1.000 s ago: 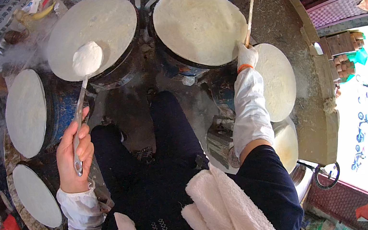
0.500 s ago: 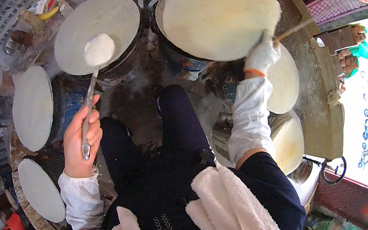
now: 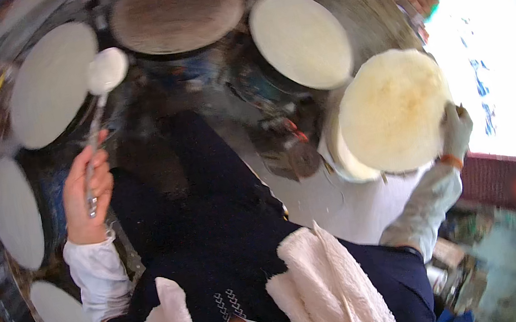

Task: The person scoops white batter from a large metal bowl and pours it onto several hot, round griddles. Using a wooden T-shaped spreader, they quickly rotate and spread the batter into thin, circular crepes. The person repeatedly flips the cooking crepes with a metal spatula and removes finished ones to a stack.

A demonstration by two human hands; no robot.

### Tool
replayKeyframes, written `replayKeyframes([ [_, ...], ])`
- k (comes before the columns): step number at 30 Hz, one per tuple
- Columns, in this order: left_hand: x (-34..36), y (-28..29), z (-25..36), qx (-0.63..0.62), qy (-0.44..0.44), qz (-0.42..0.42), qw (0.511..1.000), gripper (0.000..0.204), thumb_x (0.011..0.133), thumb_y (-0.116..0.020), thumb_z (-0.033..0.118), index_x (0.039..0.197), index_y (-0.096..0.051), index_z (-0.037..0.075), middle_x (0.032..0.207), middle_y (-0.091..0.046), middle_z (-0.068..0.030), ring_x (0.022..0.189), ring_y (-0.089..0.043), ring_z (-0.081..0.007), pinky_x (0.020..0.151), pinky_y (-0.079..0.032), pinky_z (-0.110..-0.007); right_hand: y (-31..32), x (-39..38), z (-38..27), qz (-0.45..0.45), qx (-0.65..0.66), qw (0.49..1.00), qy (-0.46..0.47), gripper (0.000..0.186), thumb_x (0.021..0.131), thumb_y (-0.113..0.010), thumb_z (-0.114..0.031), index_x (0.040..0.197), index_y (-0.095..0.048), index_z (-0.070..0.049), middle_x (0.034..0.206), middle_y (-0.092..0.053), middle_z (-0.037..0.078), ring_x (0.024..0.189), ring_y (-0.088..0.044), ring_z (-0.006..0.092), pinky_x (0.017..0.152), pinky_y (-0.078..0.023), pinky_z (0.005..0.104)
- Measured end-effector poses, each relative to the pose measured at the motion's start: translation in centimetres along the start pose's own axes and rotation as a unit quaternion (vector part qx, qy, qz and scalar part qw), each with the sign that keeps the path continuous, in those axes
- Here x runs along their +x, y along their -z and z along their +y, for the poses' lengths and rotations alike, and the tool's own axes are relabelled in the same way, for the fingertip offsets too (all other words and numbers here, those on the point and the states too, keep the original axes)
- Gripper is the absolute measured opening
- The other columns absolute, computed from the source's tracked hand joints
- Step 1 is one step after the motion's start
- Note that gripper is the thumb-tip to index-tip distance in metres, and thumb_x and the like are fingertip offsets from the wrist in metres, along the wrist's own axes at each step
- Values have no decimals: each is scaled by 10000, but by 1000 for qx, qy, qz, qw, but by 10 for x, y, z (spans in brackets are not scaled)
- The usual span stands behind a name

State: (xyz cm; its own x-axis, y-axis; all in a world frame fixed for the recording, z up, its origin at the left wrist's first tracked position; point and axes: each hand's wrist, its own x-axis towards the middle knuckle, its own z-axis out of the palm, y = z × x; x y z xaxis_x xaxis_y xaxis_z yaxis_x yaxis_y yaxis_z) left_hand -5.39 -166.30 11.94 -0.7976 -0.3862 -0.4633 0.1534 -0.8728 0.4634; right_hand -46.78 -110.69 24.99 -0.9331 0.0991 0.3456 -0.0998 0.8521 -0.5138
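Observation:
My bare left hand (image 3: 85,183) is closed round the handle of a ladle (image 3: 94,135). White batter (image 3: 108,70) fills the ladle's bowl, held up near the rim of the far-left griddle. On the right, my white-gloved right hand (image 3: 457,133) grips the outer edge of a large, thin, round pancake (image 3: 395,111), pale with browned patches. Below this pancake the side of a pale round stack or support (image 3: 352,162) shows; whether they touch I cannot tell. At the top centre a round griddle (image 3: 177,12) shows its bare brown surface.
Pale, coated round griddles curve along my left, including a far-left one (image 3: 54,86) and a middle one (image 3: 16,214). Another pale round (image 3: 301,41) lies right of the bare griddle. A bright doorway (image 3: 487,61) opens at the right.
My right hand has carried the pancake off the far griddle to the right, baring that griddle. The view has turned right. The ladle stays raised in my left hand.

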Motion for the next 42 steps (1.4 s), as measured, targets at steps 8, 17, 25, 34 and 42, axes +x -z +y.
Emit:
replayKeyframes([
  [8, -4, -39, -26, 39, -6, -14, 999, 425, 1073, -392, 108, 1444, -337, -93, 811, -493, -44, 487, -433, -39, 401, -422, -203, -115, -58, 77, 48, -316, 940, 119, 218, 879, -657, -288, 829, -656, -76, 831, -689, 178, 815, -691, 371, 698, -554, 479],
  [17, -13, -53, -41, 61, -16, 9, 998, 416, 1073, -393, 115, 1426, -362, -102, 808, -508, -49, 479, -452, -48, 407, -423, -193, -258, -186, 210, -20, -155, 973, -170, 238, 831, -702, -251, 964, -658, -58, 957, -664, 175, 916, -652, 366, 825, -506, 461],
  [25, -14, -55, -50, 55, -14, -14, 998, 427, 1074, -386, 114, 1434, -340, -109, 834, -504, -58, 485, -441, -58, 410, -427, -205, -244, -214, 256, -12, -23, 979, -204, 316, 823, -749, -251, 1013, -673, -10, 817, -676, 111, 737, -634, 234, 733, -507, 358],
  [34, -7, -64, -42, 29, 41, -35, 998, 443, 1087, -339, 125, 1475, -279, -83, 828, -491, -57, 485, -456, -69, 399, -435, -228, -199, -210, 134, 18, 298, 927, -227, 475, 928, -659, -182, 1340, -560, 33, 1069, -668, 105, 864, -578, 135, 802, -469, 265],
  [42, 66, -107, -37, 125, 49, -58, 989, 369, 1055, -438, 153, 1363, -425, -50, 813, -517, -30, 502, -462, -55, 418, -408, -202, -213, -200, -62, -303, 497, 792, -184, 656, 931, -585, -29, 1538, -341, -78, 807, -593, 13, 551, -524, 80, 447, -434, 232],
])
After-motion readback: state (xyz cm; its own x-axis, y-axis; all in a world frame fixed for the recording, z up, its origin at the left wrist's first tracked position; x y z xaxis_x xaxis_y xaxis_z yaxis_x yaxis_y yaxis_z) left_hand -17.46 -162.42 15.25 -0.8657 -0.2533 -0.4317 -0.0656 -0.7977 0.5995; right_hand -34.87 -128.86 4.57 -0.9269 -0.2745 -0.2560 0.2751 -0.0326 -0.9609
